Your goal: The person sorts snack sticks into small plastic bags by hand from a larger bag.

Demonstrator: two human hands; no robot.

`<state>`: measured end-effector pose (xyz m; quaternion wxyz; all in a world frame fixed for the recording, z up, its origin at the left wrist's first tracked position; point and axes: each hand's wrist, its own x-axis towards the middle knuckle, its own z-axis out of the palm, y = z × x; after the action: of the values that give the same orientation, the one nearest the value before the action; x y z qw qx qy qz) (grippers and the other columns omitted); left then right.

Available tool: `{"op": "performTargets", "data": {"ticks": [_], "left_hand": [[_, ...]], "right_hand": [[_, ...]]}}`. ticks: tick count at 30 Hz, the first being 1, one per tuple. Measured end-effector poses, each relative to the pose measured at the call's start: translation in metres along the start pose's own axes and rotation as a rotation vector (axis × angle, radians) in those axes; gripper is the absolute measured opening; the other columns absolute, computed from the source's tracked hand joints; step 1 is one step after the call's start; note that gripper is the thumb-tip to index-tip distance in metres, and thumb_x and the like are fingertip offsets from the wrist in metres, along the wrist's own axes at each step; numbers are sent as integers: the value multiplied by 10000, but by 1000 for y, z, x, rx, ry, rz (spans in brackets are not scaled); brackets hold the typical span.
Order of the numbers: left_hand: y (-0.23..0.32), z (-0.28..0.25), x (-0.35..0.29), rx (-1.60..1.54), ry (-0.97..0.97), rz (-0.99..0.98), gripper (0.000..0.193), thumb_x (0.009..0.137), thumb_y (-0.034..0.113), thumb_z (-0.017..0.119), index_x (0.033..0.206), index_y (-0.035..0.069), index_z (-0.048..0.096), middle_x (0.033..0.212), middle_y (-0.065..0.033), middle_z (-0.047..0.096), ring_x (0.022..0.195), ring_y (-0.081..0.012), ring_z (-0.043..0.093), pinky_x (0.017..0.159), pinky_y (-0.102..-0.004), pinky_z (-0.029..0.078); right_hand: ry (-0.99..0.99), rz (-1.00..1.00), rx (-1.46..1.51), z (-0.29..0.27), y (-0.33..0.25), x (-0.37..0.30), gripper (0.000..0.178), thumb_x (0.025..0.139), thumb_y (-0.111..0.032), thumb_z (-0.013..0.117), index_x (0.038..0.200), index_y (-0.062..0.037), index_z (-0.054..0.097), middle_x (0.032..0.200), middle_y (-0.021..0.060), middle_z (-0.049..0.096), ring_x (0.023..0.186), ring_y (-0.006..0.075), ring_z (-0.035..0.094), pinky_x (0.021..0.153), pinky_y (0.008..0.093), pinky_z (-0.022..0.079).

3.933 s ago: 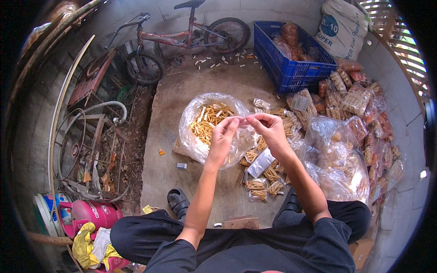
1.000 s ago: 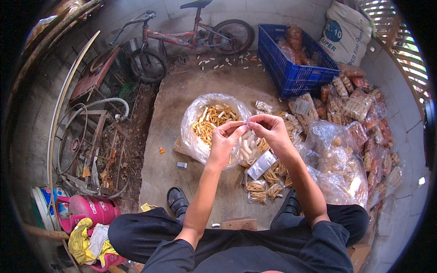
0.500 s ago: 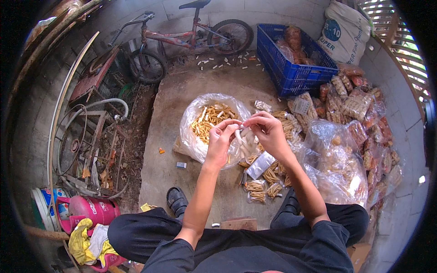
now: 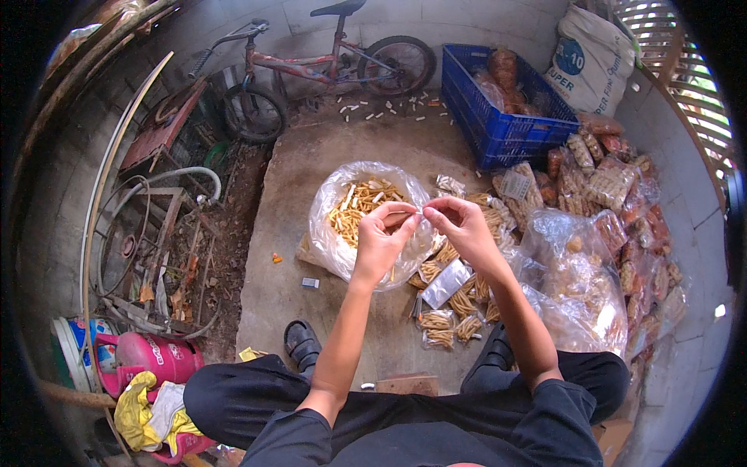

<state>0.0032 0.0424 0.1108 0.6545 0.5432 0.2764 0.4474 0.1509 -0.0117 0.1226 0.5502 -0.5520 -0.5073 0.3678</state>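
Note:
My left hand (image 4: 383, 237) and my right hand (image 4: 469, 233) meet fingertip to fingertip, both closed in a pinch. Between them is the top of what looks like a small clear plastic bag (image 4: 421, 211); most of it is hard to make out. Beside my left hand stands a large open clear bag (image 4: 320, 222) of thin brown snack sticks (image 4: 359, 201), with white paper-like pieces on top. Under and beside my right hand lie small packed bags of snack sticks (image 4: 438, 321). A silvery-white flat packet (image 4: 446, 283) rests among them.
A large clear bag of pale snacks (image 4: 580, 292) lies at the right, before a heap of filled packets (image 4: 611, 180). Behind are a blue crate (image 4: 510, 136), a white sack (image 4: 589, 62) and a bicycle (image 4: 331, 66). A pink gas cylinder (image 4: 159, 359) stands at the left.
My fingertips have drawn together and shifted slightly right. The pale clear plastic that hung plainly below them shows less now.

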Motion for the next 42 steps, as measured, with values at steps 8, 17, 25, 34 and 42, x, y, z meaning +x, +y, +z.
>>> {"op": "performTargets", "data": {"ticks": [8,17,25,34,42], "left_hand": [[-3,12,-1,77,49,48,152,828,28,614,964,1,552,851,-51,651,759,-56,594,658,-179,467],[-9,23,-3,-171,-165,-121,197,917,202,488,971,33,572,782,41,543,664,-17,455,568,-191,383],[-27,20,-5,66,-48,-18,202,902,223,511,883,31,571,734,36,535,672,-28,450,567,-215,375],[-43,8,-11,206,167,71,196,803,193,642,758,18,566,631,24,544,557,-23,461,486,-214,369],[-58,-1,-16,88,172,-40,171,795,169,661,736,36,572,639,31,554,552,-18,468,490,-192,372]], "right_hand": [[7,-28,-147,-7,-1,0,107,812,-33,642,879,49,630,821,50,653,737,63,569,672,212,465],[145,-41,-38,-1,-5,-6,90,788,-4,645,857,49,622,753,68,644,667,78,572,616,236,468],[252,-169,-131,7,4,-8,89,791,-10,635,859,45,622,756,83,639,691,116,598,643,247,479],[318,-150,-141,21,23,-18,105,807,-51,639,879,27,636,785,79,640,674,108,581,626,250,469],[336,-53,-170,18,53,-31,235,870,-101,564,1090,-20,553,890,91,595,733,122,551,646,258,449]]}}
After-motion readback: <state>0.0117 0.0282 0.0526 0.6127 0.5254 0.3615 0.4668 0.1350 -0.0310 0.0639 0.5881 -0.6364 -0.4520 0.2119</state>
